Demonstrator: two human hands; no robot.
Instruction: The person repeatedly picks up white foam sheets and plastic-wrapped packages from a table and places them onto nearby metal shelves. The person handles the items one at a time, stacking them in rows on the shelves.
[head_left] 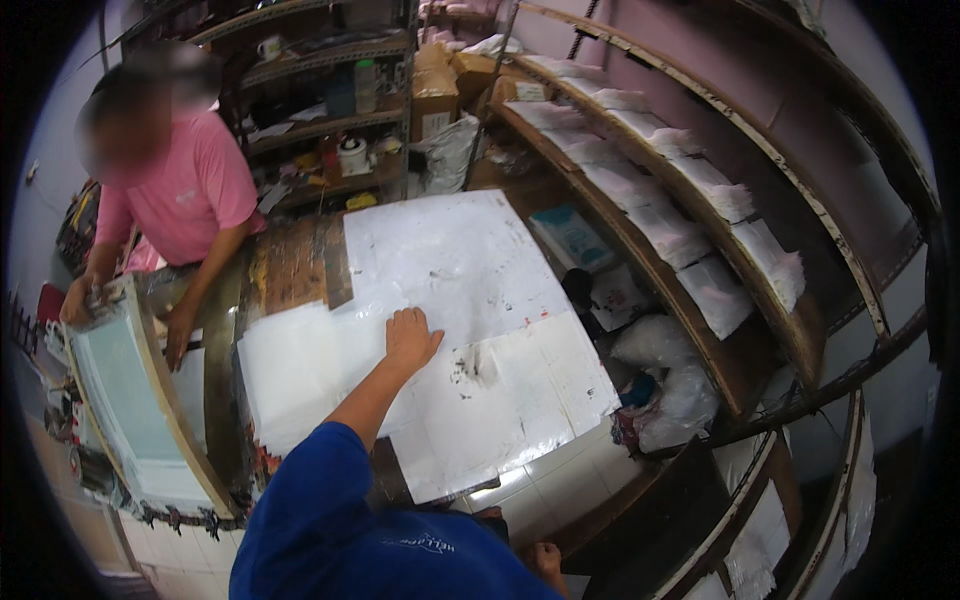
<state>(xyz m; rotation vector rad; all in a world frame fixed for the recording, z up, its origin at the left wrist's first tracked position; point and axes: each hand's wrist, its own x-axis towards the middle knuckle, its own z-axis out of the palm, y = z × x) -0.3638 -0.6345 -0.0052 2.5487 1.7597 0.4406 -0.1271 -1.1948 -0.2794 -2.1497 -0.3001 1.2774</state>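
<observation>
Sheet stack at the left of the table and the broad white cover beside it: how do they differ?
Size: the stack takes up less area than the cover.
Surface: the stack looks plain and unmarked, while the cover carries dark smudges and a few red specks.
Edges: the stack shows loose, staggered sheet edges, while the cover spreads out as a broad flat surface.
Shared: both are whitish and lie flat on the table.

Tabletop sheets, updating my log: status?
Left hand at right edge of white sheets; right hand low, away. Sheets lie flat. Framed screen left, not over them.
</observation>
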